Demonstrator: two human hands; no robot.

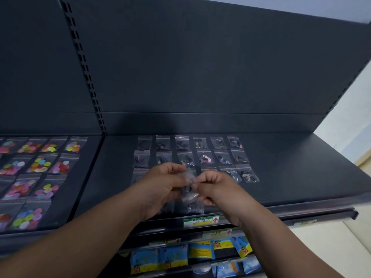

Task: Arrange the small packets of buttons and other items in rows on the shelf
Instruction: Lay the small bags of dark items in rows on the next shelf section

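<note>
Clear packets (189, 194), pinched between left grip (160, 185) and right grip (217, 187) over the shelf's (301, 177) front edge, seemed mid-separation; next, one likely needed laying flat in the nearest row (239, 174).

Bare left hand (160, 187), bare right hand (217, 189)

Both hands, left (160, 182) and right (214, 187), meet, fingers curled, pinching.

back panel (200, 67): dark grey | slotted upright (82, 67) | pale wall (351, 117) right
</note>
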